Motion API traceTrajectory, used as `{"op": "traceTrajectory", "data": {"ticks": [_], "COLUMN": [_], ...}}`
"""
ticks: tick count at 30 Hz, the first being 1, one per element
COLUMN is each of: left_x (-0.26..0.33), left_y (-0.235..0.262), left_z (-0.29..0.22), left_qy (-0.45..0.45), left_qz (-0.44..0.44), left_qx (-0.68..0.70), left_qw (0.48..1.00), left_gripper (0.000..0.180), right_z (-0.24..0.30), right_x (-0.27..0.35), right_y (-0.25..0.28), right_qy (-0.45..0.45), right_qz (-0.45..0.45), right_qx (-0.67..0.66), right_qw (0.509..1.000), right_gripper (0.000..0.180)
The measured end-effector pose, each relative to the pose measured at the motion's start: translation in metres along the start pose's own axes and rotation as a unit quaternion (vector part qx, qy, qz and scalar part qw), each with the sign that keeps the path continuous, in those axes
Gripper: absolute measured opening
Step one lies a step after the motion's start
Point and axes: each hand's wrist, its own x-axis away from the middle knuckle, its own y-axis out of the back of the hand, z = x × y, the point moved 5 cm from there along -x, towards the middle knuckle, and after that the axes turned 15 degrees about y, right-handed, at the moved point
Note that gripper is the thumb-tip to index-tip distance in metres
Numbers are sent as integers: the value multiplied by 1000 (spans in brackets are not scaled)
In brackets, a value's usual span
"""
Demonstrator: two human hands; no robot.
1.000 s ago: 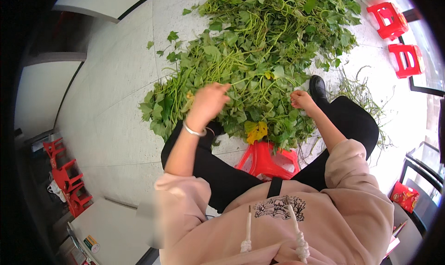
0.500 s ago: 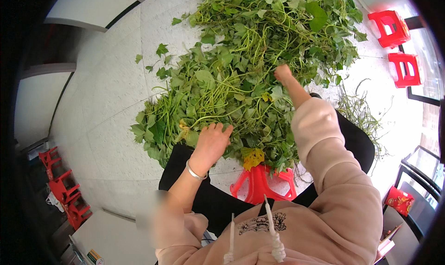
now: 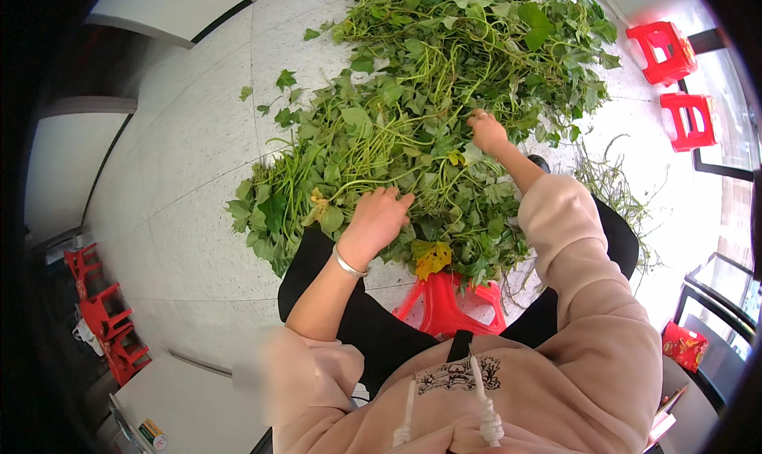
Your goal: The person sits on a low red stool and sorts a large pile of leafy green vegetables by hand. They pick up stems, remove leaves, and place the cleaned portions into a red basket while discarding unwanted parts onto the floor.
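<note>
A big heap of green sweet potato vines [image 3: 373, 156], with heart-shaped leaves and long pale stems, lies on the floor in front of me. My left hand [image 3: 376, 222], a silver bangle at its wrist, rests on the near edge of the heap, fingers apart and bent downward among the leaves. Farther off and to the right, my right hand [image 3: 486, 132] reaches into the middle of the heap. Its fingers are closed around vines there, and their tips are partly hidden by foliage. A yellowed leaf [image 3: 431, 257] hangs at the near side.
A red plastic stool [image 3: 440, 307] stands between my knees. Thin stripped stems [image 3: 623, 188] lie scattered to the right. Red stools [image 3: 661, 53] stand at the far right, with several more red stools [image 3: 111, 315] at the left. A white table [image 3: 186, 398] is at the lower left.
My left hand has moved slightly forward and right over the leaves. My right hand stays at about the same spot, with its fingers now turned more to the left.
</note>
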Motion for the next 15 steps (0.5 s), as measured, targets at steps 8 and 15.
{"op": "traceTrajectory", "data": {"ticks": [8, 15], "left_x": [5, -9], "left_y": [-9, -5], "left_z": [7, 17], "left_qy": [-16, 2], "left_qz": [-24, -27], "left_qx": [20, 39], "left_qw": [999, 999], "left_gripper": [44, 35], "right_z": [30, 28], "right_x": [-39, 0], "right_y": [4, -12], "right_qy": [87, 126], "right_qz": [272, 281], "right_qx": [367, 255], "right_qw": [885, 917], "right_gripper": [28, 38]}}
